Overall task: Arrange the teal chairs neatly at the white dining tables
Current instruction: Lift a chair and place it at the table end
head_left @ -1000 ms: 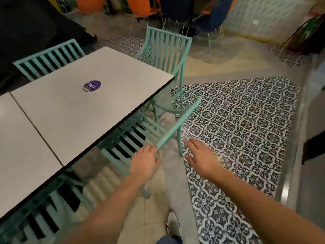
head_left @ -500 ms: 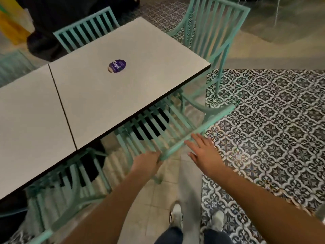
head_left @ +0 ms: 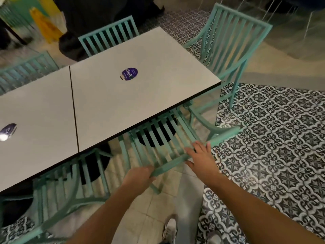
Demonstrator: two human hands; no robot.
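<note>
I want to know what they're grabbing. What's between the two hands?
In the head view, a stretch of the teal chair's top rail runs between the left hand gripping its end and the right hand laid over it.

Chairs (head_left: 163, 138) all teal, slatted backs. Surface (head_left: 133, 95) white, thin black edge, dark seam between two tops. Round sticker (head_left: 129, 74) purple with white lettering; second purple sticker (head_left: 8, 130) at left, glare on it. Floor tiles (head_left: 274, 138) black-and-white ornamental repeat pattern at right; plain cream tiles (head_left: 146, 212) underfoot. Yellow sign (head_left: 46, 23) blurred, top left. Shoe (head_left: 169, 228) white-grey.
</note>
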